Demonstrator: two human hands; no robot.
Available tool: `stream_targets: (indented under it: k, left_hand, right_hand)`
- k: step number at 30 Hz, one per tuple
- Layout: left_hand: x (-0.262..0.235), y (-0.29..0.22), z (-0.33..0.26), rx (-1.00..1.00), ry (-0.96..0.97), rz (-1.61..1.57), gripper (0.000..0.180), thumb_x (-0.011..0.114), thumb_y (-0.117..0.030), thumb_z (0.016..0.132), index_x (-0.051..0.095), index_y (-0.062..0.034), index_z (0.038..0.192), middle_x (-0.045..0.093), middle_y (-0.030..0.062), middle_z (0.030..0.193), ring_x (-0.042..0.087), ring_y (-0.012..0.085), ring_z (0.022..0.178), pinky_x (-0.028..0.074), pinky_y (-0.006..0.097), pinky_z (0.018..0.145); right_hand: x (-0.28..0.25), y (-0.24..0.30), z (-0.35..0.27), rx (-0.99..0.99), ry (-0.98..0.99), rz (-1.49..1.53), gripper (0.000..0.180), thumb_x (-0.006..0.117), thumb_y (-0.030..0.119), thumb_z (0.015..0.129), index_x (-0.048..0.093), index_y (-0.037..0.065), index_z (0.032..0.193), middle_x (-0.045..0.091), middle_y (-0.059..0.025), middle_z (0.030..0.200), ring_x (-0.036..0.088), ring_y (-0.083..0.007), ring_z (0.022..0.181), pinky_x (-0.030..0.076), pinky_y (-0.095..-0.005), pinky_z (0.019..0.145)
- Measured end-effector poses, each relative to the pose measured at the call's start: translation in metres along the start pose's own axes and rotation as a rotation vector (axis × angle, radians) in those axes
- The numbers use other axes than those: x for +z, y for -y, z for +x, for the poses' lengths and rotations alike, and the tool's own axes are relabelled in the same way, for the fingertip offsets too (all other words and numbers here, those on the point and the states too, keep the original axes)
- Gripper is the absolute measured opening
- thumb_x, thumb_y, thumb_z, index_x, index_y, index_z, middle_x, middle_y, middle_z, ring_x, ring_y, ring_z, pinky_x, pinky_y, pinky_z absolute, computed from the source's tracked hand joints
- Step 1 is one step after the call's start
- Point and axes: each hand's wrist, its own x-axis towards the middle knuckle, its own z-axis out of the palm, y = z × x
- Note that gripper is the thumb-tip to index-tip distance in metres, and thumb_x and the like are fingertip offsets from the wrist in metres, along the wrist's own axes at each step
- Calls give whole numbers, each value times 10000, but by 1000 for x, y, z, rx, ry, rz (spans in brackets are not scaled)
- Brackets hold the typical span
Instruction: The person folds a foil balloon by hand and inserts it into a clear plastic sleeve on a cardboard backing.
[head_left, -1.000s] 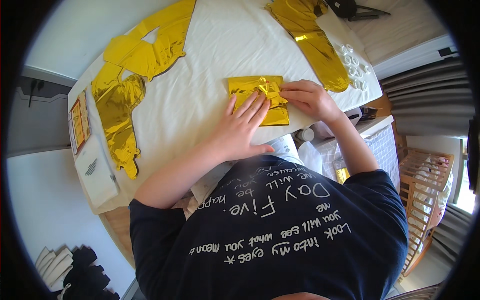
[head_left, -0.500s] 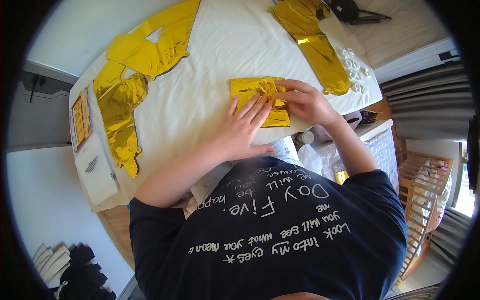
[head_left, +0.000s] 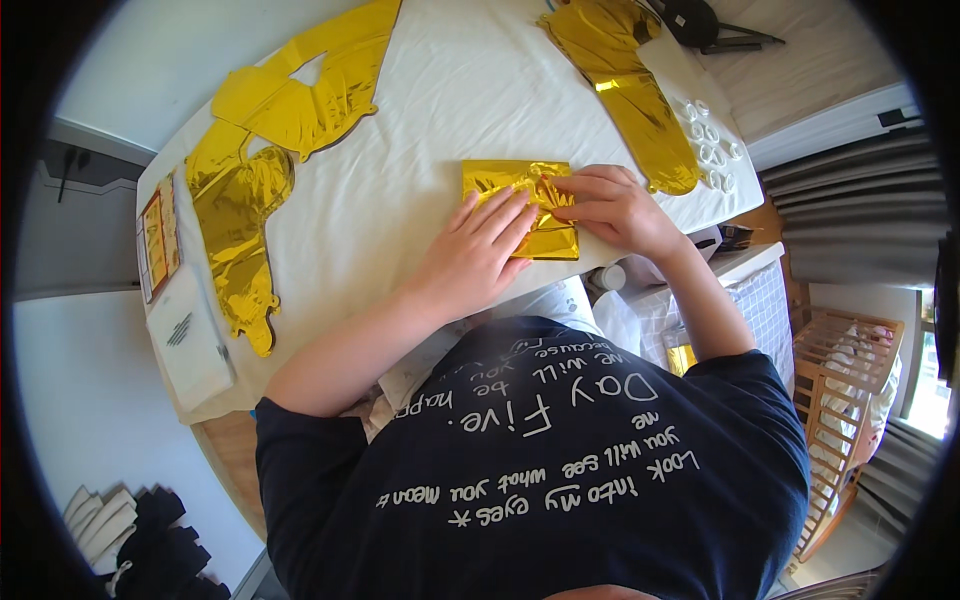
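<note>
A shiny gold foil balloon (head_left: 553, 243), folded into a rough square, lies at the near edge of the white-covered table. My left hand (head_left: 478, 240) rests palm down across its left part, open, with the fingers stretched over the foil. From the right, my right hand (head_left: 615, 210) reaches onto the foil. Its fingertips touch the creased middle, with a gap between the upper finger and the lower one. Part of the foil is hidden beneath both hands.
Larger flat gold foil balloons lie at the left (head_left: 235, 230) and far right (head_left: 640, 110). Several white rings (head_left: 712, 153) sit by the right edge. A printed card (head_left: 160, 240) and a white packet (head_left: 190, 340) lie at the left edge. A wooden crib (head_left: 840, 400) stands at right.
The raised bit of foil under my fingers now lies flatter. My right hand has shifted slightly down, and my left thumb has drawn in towards the foil.
</note>
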Motion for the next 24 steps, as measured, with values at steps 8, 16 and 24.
stream_targets:
  k: [8,16,24]
  left_hand:
    - [9,3,-5,-13,3,6,669,602,-441,1011,501,1,1502,467,202,1587,386,325,1514,286,553,1238]
    - [9,3,-4,-5,34,29,752,606,-496,996,457,22,1521,454,214,1589,387,349,1510,289,557,1238]
    - [6,1,-4,-4,55,43,787,622,-524,981,455,23,1521,432,210,1604,376,352,1516,287,567,1235]
  right_hand:
    - [3,-7,1,-3,127,-14,311,716,88,872,748,126,1179,697,-54,1362,600,-282,1351,468,-499,1116]
    - [-4,-12,15,14,77,86,216,712,89,910,752,73,1121,741,-87,1230,668,-308,1202,501,-456,1061]
    - [-9,-15,54,75,251,166,194,702,106,946,745,55,1128,717,-113,1036,662,-325,1011,515,-421,933]
